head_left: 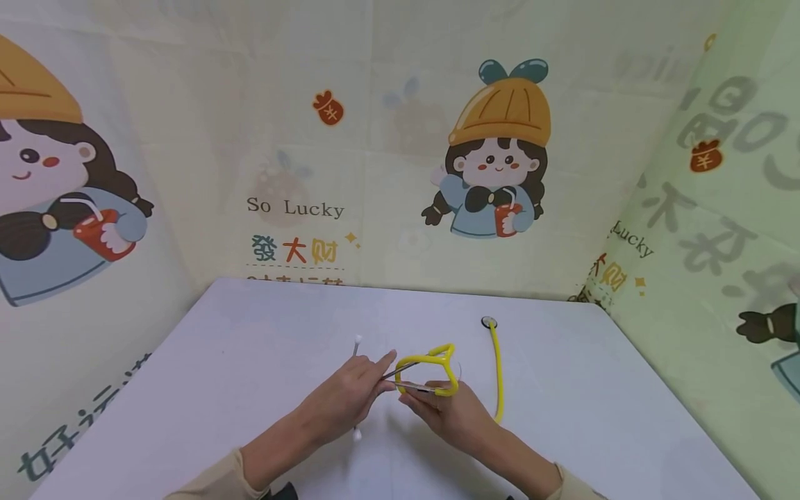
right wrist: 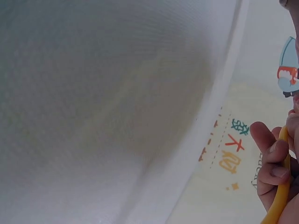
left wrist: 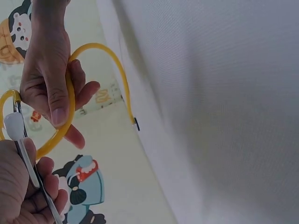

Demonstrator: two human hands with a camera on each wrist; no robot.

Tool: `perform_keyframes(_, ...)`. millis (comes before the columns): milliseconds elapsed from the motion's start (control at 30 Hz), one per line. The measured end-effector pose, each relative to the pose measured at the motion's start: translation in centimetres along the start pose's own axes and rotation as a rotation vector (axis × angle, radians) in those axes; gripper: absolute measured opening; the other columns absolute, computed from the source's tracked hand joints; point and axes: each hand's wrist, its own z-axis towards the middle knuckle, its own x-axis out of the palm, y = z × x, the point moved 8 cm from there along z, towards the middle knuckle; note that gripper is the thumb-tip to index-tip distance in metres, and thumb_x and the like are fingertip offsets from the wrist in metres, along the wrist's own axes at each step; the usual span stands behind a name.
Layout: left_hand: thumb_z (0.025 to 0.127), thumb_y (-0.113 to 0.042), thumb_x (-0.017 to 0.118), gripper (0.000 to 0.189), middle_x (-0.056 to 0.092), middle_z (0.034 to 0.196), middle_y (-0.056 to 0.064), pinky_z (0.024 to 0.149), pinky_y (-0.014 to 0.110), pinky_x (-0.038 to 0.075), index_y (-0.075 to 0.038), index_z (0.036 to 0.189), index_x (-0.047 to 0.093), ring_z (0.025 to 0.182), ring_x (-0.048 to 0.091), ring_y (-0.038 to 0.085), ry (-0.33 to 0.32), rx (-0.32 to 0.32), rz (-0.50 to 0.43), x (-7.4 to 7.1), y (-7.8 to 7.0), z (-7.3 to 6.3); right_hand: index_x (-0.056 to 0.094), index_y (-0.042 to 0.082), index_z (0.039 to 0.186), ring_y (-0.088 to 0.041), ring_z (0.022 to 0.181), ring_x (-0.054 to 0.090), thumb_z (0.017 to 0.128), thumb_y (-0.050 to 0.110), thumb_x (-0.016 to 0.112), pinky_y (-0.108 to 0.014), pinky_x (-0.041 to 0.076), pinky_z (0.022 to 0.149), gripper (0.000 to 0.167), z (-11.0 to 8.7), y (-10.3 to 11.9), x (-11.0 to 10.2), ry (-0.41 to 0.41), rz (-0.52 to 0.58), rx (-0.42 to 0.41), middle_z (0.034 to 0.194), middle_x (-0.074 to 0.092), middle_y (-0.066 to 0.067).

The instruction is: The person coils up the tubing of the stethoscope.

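Note:
A stethoscope with yellow tubing is held above the white table by both hands. My left hand grips its metal ear tubes. White ear tips stick out on either side of that hand. My right hand holds the yellow tube, with the thumb pressed along it in the left wrist view. Between the hands the forked tubing bends into a loop. The round chest piece is at the far end of the tube, toward the back of the table. Fingers around the tube show at the right wrist view's edge.
The white table extends around both hands. Behind it and at the sides hangs a cream cloth printed with cartoon girls and lettering.

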Motion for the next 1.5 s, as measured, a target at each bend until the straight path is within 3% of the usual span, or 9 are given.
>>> perform_keyframes(200, 0.107, -0.027, 0.053, 0.046, 0.068, 0.087, 0.001, 0.071, 0.018, 0.052, 0.007, 0.137, 0.057, 0.08, 0.06, 0.012, 0.059, -0.061, 0.016, 0.2, 0.4, 0.2, 0.076, 0.011, 0.116, 0.004, 0.063, 0.052, 0.091, 0.015, 0.078, -0.007, 0.041, 0.058, 0.026, -0.3, 0.4, 0.5, 0.076, -0.01, 0.065, 0.077, 0.07, 0.009)
perform_keyframes(300, 0.102, -0.02, 0.065, 0.047, 0.069, 0.089, 0.001, 0.07, 0.018, 0.052, 0.005, 0.14, 0.056, 0.08, 0.059, 0.012, 0.112, -0.117, 0.012, 0.5, 0.7, 0.3, 0.073, 0.01, 0.122, 0.005, 0.06, 0.05, 0.094, 0.017, 0.075, -0.007, 0.04, 0.056, 0.029, -0.4, 0.7, 0.7, 0.105, -0.022, 0.09, 0.072, 0.067, 0.009)
perform_keyframes(467, 0.095, -0.015, 0.074, 0.054, 0.07, 0.094, 0.004, 0.072, 0.019, 0.054, 0.003, 0.142, 0.054, 0.083, 0.06, 0.013, 0.19, -0.203, 0.007, 0.9, 1.1, 0.4, 0.072, 0.008, 0.125, 0.005, 0.055, 0.049, 0.092, 0.016, 0.077, -0.008, 0.038, 0.053, 0.035, -0.5, 1.3, 0.5, 0.091, -0.076, 0.095, 0.067, 0.064, 0.01)
perform_keyframes(800, 0.098, -0.014, 0.07, 0.049, 0.073, 0.101, 0.007, 0.079, 0.028, 0.058, 0.004, 0.141, 0.054, 0.094, 0.066, 0.021, 0.292, -0.271, -0.009, 1.6, 1.5, 0.4, 0.072, 0.009, 0.124, 0.004, 0.051, 0.038, 0.087, 0.014, 0.081, -0.008, 0.031, 0.05, 0.038, -0.6, 2.3, -0.2, 0.142, -0.167, 0.093, 0.065, 0.058, 0.01)
perform_keyframes(1100, 0.097, -0.009, 0.07, 0.048, 0.072, 0.093, 0.009, 0.078, 0.029, 0.058, 0.008, 0.138, 0.053, 0.092, 0.067, 0.024, 0.332, -0.237, 0.014, 2.1, 2.0, 0.1, 0.071, 0.012, 0.106, 0.0, 0.049, 0.04, 0.08, 0.011, 0.086, -0.011, 0.034, 0.046, 0.03, 0.3, 3.8, -1.8, 0.172, -0.307, 0.02, 0.068, 0.059, 0.008)
perform_keyframes(1500, 0.097, -0.008, 0.07, 0.049, 0.075, 0.096, 0.006, 0.074, 0.025, 0.055, 0.004, 0.141, 0.052, 0.09, 0.065, 0.021, 0.492, -0.271, -0.021, 3.1, 2.5, -0.8, 0.063, 0.013, 0.093, -0.001, 0.052, 0.036, 0.076, 0.008, 0.085, -0.01, 0.027, 0.046, 0.028, 0.9, 5.4, -3.5, 0.23, -0.351, -0.12, 0.066, 0.05, 0.01)
